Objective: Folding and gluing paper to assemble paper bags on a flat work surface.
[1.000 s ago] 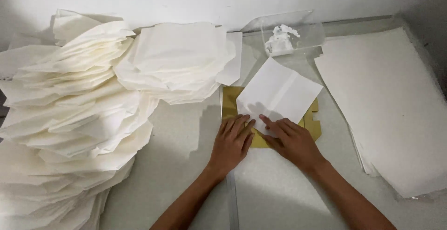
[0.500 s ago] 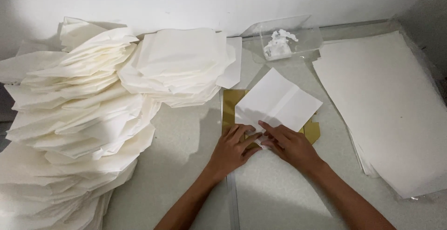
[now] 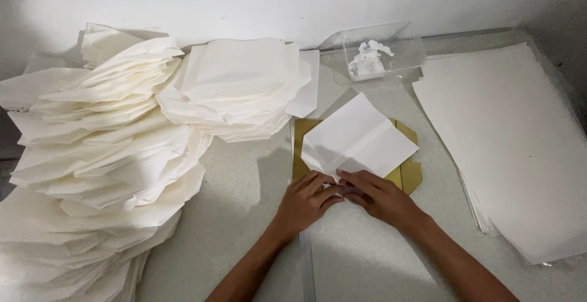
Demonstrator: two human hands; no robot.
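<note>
Both hands, left hand (image 3: 307, 199) & right hand (image 3: 380, 197), now pinch white sheet (image 3: 358, 140) near corner over gold template (image 3: 411, 173) (fingers closed in since 1 s ago); fold tightening.

White folded paper sheet (image 3: 358, 140), creased, lying tilted on gold template (image 3: 408, 176)
</note>
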